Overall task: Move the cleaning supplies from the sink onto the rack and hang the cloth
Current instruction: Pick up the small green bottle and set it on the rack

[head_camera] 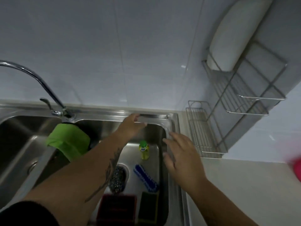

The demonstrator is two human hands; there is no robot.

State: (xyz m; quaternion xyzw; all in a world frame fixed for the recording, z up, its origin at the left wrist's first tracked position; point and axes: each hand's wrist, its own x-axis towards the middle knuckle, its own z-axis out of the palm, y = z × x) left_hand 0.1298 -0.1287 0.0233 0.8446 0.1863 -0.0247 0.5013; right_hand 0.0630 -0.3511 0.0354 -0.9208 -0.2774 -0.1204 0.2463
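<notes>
In the right basin of the steel sink [172, 121] stands a small yellow dish-soap bottle [144, 150] with a green cap. Closer to me lie a steel wool scrubber [116, 181], a blue-and-white brush [145, 177], a dark red pad [116, 209] and a green sponge [148, 205]. A green cloth [68, 142] is draped over the divider between the basins. My left hand [132, 126] reaches over the basin's far edge, fingers apart, holding nothing. My right hand [179, 154] hovers open above the basin's right rim. The wire rack [211, 126] stands on the counter to the right.
A chrome faucet [40, 85] arches over the left basin. A white roll [236, 35] rests on the rack's top tier. Something pink [295, 167], blurred, sits at the right edge of the counter. A tiled wall rises behind the sink.
</notes>
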